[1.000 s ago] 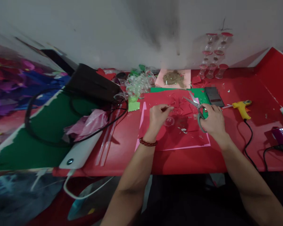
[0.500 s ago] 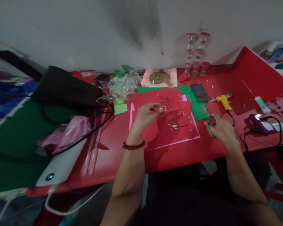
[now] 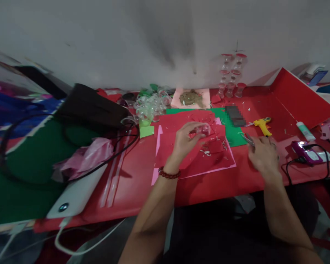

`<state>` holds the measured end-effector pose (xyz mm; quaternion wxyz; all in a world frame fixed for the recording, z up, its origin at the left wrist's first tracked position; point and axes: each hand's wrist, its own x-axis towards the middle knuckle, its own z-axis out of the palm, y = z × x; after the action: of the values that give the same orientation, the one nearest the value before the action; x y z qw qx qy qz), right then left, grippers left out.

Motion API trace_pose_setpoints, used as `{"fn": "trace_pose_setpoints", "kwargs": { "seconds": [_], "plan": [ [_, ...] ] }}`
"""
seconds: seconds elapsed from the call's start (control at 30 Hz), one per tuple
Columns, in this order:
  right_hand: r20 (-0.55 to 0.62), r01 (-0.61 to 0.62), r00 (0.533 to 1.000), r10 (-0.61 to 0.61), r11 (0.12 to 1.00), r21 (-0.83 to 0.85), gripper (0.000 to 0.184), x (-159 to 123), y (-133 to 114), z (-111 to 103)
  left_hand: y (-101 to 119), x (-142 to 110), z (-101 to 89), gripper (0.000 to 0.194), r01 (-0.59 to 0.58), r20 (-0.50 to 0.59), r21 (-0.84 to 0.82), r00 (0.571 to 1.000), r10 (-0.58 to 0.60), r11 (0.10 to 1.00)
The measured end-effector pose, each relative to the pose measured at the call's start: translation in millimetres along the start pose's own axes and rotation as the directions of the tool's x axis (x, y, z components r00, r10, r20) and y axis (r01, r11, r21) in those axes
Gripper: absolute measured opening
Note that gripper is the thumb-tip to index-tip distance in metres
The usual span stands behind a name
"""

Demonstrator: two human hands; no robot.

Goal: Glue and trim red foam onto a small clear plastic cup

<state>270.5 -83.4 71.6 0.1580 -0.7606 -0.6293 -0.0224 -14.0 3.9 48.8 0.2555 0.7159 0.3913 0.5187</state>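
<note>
My left hand (image 3: 185, 139), a red bead bracelet at its wrist, pinches a small clear plastic cup-like piece (image 3: 205, 129). It holds this piece above red sheets (image 3: 178, 161) strewn with red and whitish scraps (image 3: 206, 153). To the right, my right hand (image 3: 262, 154) is palm down, low over the red table, closed around a pair of scissors (image 3: 248, 139). Their metal blades point up and left from under the fingers, and the handles are mostly covered by the hand. A yellow glue gun (image 3: 263, 126) lies just beyond that hand.
A heap of clear plastic pieces (image 3: 151, 106) sits at the back, beside pink paper (image 3: 176, 102) bearing brown material. Stacked hourglass shapes (image 3: 231, 77) stand by the wall. A purple device (image 3: 305, 151) with cables is on the right; a white power bank-like block (image 3: 77, 194) lies left.
My left hand has moved a little right with the clear piece. My right hand has turned palm down over the scissors, covering their green handles. The camera view has shifted slightly.
</note>
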Motion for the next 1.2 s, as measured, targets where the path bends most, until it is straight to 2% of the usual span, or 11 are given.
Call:
{"fn": "trace_pose_setpoints", "kwargs": {
  "seconds": [0.07,0.17,0.23,0.33,0.4,0.47,0.6,0.77,0.97,1.07,1.2],
  "plan": [
    [-0.012,0.147,0.988,-0.156,0.898,0.414,0.036,16,-29,10,4,-1,1.1,0.029,-0.045,-0.020,0.035,0.999,0.045,0.998],
    [0.121,0.039,0.950,-0.289,0.492,0.870,0.041,40,-75,33,9,-2,3.5,0.028,-0.112,-0.023,0.041,0.993,0.113,0.993],
    [0.154,-0.058,0.940,-0.303,0.305,0.951,0.048,52,-97,47,9,-2,5.7,0.028,-0.098,-0.018,-0.003,0.995,0.098,0.995],
    [0.197,-0.154,0.941,-0.274,0.172,0.973,0.054,60,-106,61,5,-2,9.6,0.035,0.079,-0.057,-0.176,0.994,-0.090,0.981],
    [0.253,-0.234,0.936,-0.244,0.104,0.967,0.056,62,-103,66,1,-3,11.9,0.038,0.254,-0.058,-0.374,0.954,-0.296,0.892],
    [0.316,-0.315,0.925,-0.212,0.038,0.948,0.056,63,-97,69,-1,-3,13.7,0.041,0.403,0.045,-0.547,0.890,-0.455,0.734],
    [0.376,-0.386,0.912,-0.162,-0.035,0.922,0.055,66,-91,75,-3,-3,15.5,0.041,0.577,0.261,-0.613,0.792,-0.552,0.539],
    [0.393,-0.402,0.905,-0.163,-0.028,0.915,0.051,64,-95,80,-1,-2,16.5,0.033,0.636,0.238,-0.542,0.743,-0.625,0.550],
    [0.407,-0.410,0.912,-0.054,-0.141,0.901,0.050,65,-95,75,-3,-2,17.1,0.037,0.571,0.135,-0.387,0.812,-0.568,0.724],
    [0.420,-0.414,0.908,-0.011,-0.191,0.890,0.049,66,-93,70,-2,-3,17.6,0.019,0.523,0.076,-0.354,0.842,-0.534,0.775],
    [0.412,-0.423,0.906,-0.095,-0.152,0.893,0.045,59,-98,69,-1,-7,24.4,0.035,0.535,0.187,-0.407,0.842,-0.506,0.740]
  ]
}}
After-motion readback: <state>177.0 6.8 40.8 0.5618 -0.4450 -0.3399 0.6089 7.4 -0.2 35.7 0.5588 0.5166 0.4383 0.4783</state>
